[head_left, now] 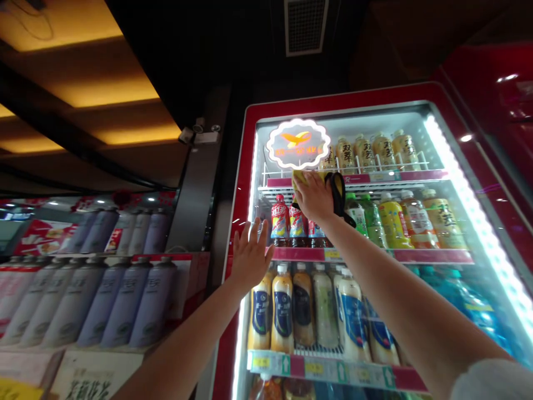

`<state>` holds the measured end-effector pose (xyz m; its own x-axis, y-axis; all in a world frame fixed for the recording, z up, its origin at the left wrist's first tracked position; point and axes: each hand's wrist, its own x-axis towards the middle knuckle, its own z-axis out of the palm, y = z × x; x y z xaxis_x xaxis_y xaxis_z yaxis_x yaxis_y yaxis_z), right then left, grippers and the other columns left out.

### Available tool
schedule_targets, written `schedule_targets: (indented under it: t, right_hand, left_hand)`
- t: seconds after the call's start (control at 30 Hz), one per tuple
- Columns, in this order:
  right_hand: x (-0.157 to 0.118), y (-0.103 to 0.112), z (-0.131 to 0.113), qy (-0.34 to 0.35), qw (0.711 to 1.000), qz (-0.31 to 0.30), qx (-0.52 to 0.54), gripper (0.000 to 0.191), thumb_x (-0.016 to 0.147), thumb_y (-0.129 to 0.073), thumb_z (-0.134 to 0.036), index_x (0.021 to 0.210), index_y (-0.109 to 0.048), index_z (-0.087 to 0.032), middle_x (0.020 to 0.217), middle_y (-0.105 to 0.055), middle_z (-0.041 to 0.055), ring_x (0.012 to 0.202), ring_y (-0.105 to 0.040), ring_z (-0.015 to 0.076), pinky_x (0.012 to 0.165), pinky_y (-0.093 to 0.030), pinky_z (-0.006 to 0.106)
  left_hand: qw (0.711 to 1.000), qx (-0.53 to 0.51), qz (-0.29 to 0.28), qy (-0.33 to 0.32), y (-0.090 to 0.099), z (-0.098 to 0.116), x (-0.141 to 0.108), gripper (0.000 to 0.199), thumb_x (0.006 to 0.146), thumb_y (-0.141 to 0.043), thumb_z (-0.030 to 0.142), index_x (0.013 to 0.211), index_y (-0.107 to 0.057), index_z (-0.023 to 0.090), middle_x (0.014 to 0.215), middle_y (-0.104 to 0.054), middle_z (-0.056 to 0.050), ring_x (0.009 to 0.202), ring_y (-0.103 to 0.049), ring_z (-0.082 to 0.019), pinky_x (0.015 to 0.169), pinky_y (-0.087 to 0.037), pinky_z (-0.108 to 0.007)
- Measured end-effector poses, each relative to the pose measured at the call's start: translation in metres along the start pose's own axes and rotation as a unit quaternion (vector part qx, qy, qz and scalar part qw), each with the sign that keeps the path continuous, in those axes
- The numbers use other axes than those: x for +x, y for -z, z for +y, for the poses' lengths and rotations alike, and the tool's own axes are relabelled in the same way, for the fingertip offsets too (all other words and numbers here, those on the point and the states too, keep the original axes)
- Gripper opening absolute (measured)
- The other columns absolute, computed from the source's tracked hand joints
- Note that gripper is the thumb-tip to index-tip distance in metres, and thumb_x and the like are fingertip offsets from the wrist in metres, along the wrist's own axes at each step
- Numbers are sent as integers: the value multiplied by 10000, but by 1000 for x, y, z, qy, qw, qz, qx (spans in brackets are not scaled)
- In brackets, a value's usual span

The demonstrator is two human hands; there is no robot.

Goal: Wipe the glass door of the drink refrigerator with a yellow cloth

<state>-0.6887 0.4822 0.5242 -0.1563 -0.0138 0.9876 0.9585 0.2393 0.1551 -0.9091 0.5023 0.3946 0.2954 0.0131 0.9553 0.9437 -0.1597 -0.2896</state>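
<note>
Sleeve [491,380]: pale, at 4 o'clock, nearest you, on your right arm.
Left hand [252,255]: between 6 and 7 o'clock, close to the middle of your view. Your fingers are spread and hold nothing; whether they touch the fridge, you cannot tell.
Right hand [315,194]: at 3 o'clock, close to the middle, higher than your left. Your fingers are closed over the yellow cloth [296,176]; the underside of that grip is hidden.
Yellow cloth: at 2 o'clock, under your right fingers and seemingly against the glass door [362,119]. A dark loop [342,203] hangs at your right hand's 3 o'clock side, probably part of the cloth.
Step at the glass: you appear to be pressing the cloth to the door just below the round sign [298,144], your left hand perhaps there for balance.
Next move on the glass: it would call for flat, even pressure from your right fingers, the loose loop gathered in, and care with reach, as your right arm looks well stretched.
Bottles behind the door: red-labelled ones [280,219] near 5 o'clock, blue-labelled ones [283,311] near 6 o'clock.
Side shelf: grey and purple bottles [129,303] at 8 o'clock.
Ceiling: a vent [306,28], just past 12 o'clock.
</note>
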Motion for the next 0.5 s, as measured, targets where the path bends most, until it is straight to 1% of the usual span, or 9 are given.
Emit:
schedule_targets:
  t: [0.07,0.13,0.2,0.27,0.33,0.4,0.43,0.5]
  right_hand:
    - [-2,-9,-25,37,999,-18,5,577,1040,-317,-336,1600,-410,-229,1680,-383,91,1570,-259,364,1218,-275,690]
    - [-15,-11,-37,106,993,-53,5,588,1038,-339,-338,1614,-377,-226,1707,-324,70,1586,-234,340,1237,-264,662]
    - [-32,-5,-33,173,981,-86,0,583,1040,-361,-349,1615,-374,-252,1714,-305,45,1588,-242,313,1249,-265,629]
    - [-44,4,-17,207,973,-104,-11,576,1042,-389,-391,1609,-381,-290,1711,-314,25,1584,-256,304,1262,-244,617]
    - [-45,12,1,194,975,-101,-31,581,1040,-401,-449,1605,-383,-312,1712,-314,18,1582,-258,318,1277,-176,641]
    - [-35,12,9,143,984,-88,-52,596,1045,-367,-490,1612,-368,-306,1720,-296,33,1587,-235,343,1270,-132,688]
    - [-26,9,6,111,989,-83,-59,605,1050,-338,-499,1619,-352,-296,1724,-283,45,1590,-217,356,1258,-142,711]
    - [-7,0,-11,52,994,-75,-63,621,1058,-284,-500,1634,-321,-270,1731,-257,70,1598,-178,374,1231,-206,737]
  left_hand:
    - [1000,-5,-3,2,-1,1,-1,642,1063,-323,469,1631,-310,172,1696,-304,-145,1546,-322,-382,1226,-300,-646]
    - [1000,-15,-10,2,0,0,-2,644,1060,-332,477,1634,-307,186,1698,-308,-132,1551,-315,-369,1240,-285,-629]
    - [1000,-23,-17,-3,2,-5,-4,650,1056,-347,486,1633,-311,189,1697,-314,-127,1551,-318,-358,1257,-268,-605]
    - [999,-24,-22,-8,6,-14,-8,658,1051,-365,487,1628,-323,172,1692,-320,-143,1549,-323,-356,1264,-260,-592]
    - [999,-19,-28,-8,9,-25,-11,659,1045,-390,484,1622,-337,171,1689,-323,-155,1543,-333,-369,1252,-277,-606]
    - [999,-16,-40,-11,12,-35,-14,647,1042,-413,472,1622,-339,197,1692,-322,-144,1538,-342,-375,1235,-309,-612]
    - [999,-16,-48,-15,13,-39,-15,645,1042,-419,467,1627,-328,209,1696,-315,-136,1540,-340,-372,1230,-323,-606]
    - [998,-18,-62,-27,14,-44,-16,648,1048,-413,455,1639,-292,219,1704,-298,-130,1551,-323,-360,1229,-339,-586]
